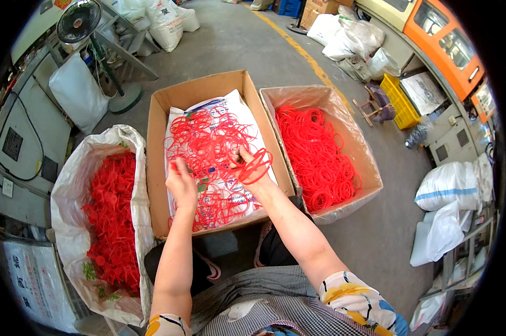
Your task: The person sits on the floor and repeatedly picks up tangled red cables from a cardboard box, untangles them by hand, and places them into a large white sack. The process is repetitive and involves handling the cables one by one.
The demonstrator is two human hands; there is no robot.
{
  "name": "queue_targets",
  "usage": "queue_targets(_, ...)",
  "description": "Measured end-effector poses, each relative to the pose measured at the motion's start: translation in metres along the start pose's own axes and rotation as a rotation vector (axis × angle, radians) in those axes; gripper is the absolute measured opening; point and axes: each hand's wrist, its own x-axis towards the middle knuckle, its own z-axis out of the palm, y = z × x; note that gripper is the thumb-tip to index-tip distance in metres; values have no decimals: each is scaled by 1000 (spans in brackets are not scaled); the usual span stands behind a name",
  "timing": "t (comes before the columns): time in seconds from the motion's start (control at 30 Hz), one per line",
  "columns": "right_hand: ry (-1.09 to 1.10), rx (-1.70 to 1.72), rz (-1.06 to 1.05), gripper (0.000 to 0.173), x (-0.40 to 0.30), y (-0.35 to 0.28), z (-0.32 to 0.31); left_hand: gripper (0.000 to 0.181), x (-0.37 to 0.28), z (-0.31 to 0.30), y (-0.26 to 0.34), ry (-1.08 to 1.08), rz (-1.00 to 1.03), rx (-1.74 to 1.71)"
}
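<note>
In front of me a cardboard box is lined with a white printed sack. Thin red plastic rings lie scattered on that liner. My right hand is above the box's right half, with several red rings looped over its fingers and palm. My left hand is at the box's left side, fingers curled around a small bit of red plastic, mostly hidden and blurred. On the right a plastic-lined carton holds a heap of red rings. On the left a white woven sack contains red plastic scrap pieces.
A standing fan and a white bag are at the upper left. A yellow crate and a small stool stand to the right. Filled white sacks lie along the right side, near an orange machine.
</note>
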Motion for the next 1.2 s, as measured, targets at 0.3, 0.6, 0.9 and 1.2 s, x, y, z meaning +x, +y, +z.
queue_targets(0.3,290,-486,-280,12,6,17,-4,27,-10,-9,49,-499,-284,-584)
queue_targets(0.6,351,-759,-287,17,-1,19,1,23,-5,-7,27,-707,-850,-1081)
queue_targets(0.9,475,-1309,-497,21,5,26,-12,27,-19,-5,48,-775,-566,-382)
queue_targets(1.2,242,-1112,-187,28,4,20,-4,11,-20,0,32,-498,-493,-345)
